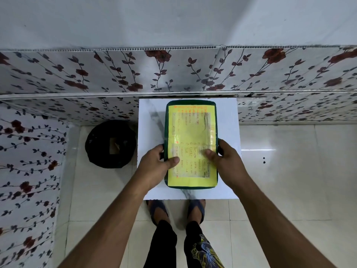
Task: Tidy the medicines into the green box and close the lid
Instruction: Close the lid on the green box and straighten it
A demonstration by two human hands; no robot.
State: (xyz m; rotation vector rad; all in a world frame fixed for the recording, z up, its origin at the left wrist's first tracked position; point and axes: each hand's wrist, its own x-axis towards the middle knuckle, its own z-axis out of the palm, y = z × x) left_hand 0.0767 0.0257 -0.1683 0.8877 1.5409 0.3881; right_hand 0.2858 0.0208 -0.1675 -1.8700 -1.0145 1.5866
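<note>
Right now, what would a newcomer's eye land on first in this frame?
The green box with a bright yellow handwritten sheet on its shut lid, on the small white table at centre. Next, the left hand and right hand gripping its long sides, thumbs on the lid. A black round bin sits on the floor to the left.

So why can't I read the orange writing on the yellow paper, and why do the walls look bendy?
Head view: the yellow paper on the green box sits under shiny tape that catches glare, and the writing is small and soft; the wide-angle lens bows the flowered wall near the edges.
</note>
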